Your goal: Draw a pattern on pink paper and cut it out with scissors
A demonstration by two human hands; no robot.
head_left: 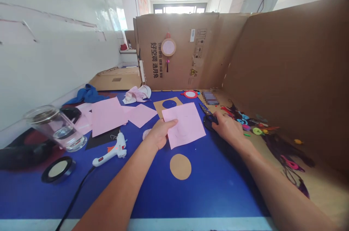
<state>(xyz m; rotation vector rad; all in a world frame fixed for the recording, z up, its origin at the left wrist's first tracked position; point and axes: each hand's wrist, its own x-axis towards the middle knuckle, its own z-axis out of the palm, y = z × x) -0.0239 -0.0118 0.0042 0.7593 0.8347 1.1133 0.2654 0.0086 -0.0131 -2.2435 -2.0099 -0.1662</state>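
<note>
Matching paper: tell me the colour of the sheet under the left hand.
Pink sheet, best in head view.

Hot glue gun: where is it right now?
In the head view, the white hot glue gun lies on the blue mat, below and left of the person's left hand, just beside a black paper sheet.

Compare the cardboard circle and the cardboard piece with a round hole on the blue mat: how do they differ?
The cardboard circle is solid, while the cardboard piece has a round hole showing the blue mat through it. The circle lies alone nearer the person; the holed piece sits farther off, partly under a pink paper sheet. Both are tan and lie flat.
</note>
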